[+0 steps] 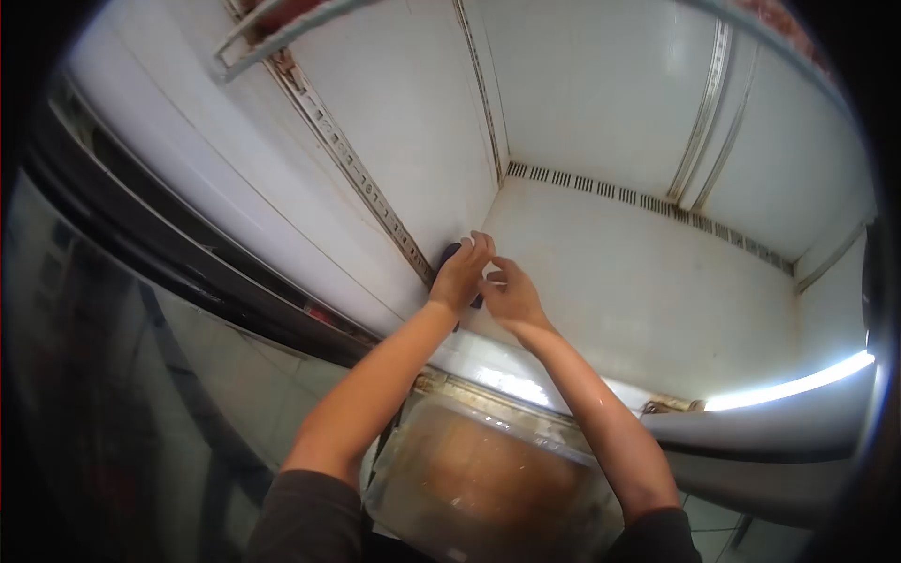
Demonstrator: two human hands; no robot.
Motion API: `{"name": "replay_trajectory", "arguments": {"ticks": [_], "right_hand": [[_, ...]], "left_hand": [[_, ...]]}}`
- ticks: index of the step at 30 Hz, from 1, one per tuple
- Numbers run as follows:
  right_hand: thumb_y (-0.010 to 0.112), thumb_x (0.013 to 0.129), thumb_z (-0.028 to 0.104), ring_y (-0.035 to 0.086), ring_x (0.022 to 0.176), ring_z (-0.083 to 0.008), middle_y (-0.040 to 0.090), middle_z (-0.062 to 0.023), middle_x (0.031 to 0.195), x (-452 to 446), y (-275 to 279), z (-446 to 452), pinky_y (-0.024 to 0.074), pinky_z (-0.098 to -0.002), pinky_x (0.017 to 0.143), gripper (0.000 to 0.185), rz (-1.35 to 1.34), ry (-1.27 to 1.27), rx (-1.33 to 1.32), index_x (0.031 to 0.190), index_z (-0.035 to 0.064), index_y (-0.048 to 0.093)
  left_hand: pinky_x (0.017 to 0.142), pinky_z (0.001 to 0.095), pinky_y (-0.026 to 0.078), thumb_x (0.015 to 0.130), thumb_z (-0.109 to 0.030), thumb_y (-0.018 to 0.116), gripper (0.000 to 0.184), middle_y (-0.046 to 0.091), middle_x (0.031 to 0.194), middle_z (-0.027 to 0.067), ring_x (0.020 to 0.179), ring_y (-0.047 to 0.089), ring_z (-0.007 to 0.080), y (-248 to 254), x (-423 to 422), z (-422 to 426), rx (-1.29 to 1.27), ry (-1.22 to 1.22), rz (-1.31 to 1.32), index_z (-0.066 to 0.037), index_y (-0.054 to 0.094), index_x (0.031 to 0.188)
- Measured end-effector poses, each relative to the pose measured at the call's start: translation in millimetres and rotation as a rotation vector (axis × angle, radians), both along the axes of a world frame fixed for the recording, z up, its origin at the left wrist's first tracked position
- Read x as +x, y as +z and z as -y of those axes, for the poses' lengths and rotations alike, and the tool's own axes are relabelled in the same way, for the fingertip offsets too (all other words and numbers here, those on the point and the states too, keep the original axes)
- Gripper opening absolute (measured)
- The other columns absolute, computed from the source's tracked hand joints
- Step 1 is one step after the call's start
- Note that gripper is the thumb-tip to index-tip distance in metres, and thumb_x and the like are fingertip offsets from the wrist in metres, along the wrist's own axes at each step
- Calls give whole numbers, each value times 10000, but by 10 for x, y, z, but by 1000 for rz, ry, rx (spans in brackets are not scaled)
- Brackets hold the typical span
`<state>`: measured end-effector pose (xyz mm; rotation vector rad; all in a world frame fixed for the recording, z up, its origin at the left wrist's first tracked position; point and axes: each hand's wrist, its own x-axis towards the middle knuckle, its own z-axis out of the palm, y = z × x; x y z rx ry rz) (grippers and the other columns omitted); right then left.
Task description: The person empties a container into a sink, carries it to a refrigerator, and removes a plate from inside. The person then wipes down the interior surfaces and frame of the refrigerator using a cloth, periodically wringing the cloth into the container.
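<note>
Both hands are close together inside a white-walled cabinet, at its left front corner. My left hand (462, 274) is curled around or over a dark object (449, 255), low against the left wall beside a rusty slotted rail (361, 178). Just to its right, my right hand (511, 293) has bent fingers that nearly meet the left fingertips. Whatever lies between the fingers is too small to make out. Part of the dark object is hidden behind my left hand.
A clear lidded container (488, 469) with something brown inside stands below the cabinet's front edge. A bright light strip (788, 383) is at the right. A wire rack (282, 38) hangs at the upper left. Slotted vents (648, 200) line the back.
</note>
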<state>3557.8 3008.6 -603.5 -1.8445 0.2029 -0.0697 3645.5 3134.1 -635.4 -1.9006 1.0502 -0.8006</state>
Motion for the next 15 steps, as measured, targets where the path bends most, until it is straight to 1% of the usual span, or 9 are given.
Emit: {"name": "replay_trajectory", "arguments": {"ticks": [1,2,5,7,9,10,12,13,15], "right_hand": [[634,900,197,664,1066,-333,627,-255,1239,-195,288,-4,537,-394,892,545,8,36,-96,1366,-49,494],[646,885,189,646,1098,-368,614,-260,1258,-395,537,68,531,-415,910,534,135,146,-306,1345,-49,513],[659,877,186,640,1024,-373,633,-234,1150,-1295,1227,100,531,-436,866,459,187,333,-686,1276,-23,568],[648,888,251,640,917,-322,634,-175,1050,-1899,1539,6,523,-425,772,448,122,449,-912,1264,16,582],[640,885,298,633,910,-301,632,-153,1080,-2460,1402,72,509,-417,759,509,248,547,-1175,1306,25,552],[638,885,295,631,915,-306,631,-157,1081,-2612,1289,79,506,-421,766,510,213,560,-1190,1308,25,550],[634,885,288,626,925,-315,629,-163,1085,-2775,992,79,498,-430,781,511,85,545,-1132,1313,23,547],[632,885,285,624,930,-319,628,-166,1087,-2809,866,65,495,-435,789,512,34,528,-1100,1315,23,545],[628,884,278,619,940,-328,626,-173,1091,-2852,768,48,487,-444,804,513,-17,508,-1056,1320,21,542]], "left_hand": [[1060,441,329,908,-262,535,427,523,1303,140,1222,453,309,55,121,85,43,126,-91,-36,644,1253],[1059,433,331,905,-248,533,433,526,1302,137,1222,457,305,192,238,128,-3,114,-50,-37,632,1271],[1077,436,325,903,-217,530,446,526,1332,137,1243,460,308,626,618,375,-200,114,-53,-31,607,1301],[1093,457,320,911,-213,528,452,536,1362,140,1300,435,320,866,635,436,-127,131,294,-32,598,1319],[1175,482,224,928,-240,529,467,444,1517,126,1420,333,347,584,620,434,52,223,103,-52,606,1348],[1218,518,119,957,-275,504,463,369,1577,115,1474,245,344,537,454,358,168,304,-71,-60,612,1353],[1227,543,46,985,-330,474,526,301,1613,104,1510,155,329,-369,578,290,197,328,15,-75,520,1443],[1228,543,9,997,-370,453,597,229,1641,86,1526,88,320,-414,448,308,312,396,-56,-88,400,1521],[1248,481,37,1001,-316,445,592,248,1631,76,1517,133,293,-337,427,275,397,344,15,-33,381,1516]]}}
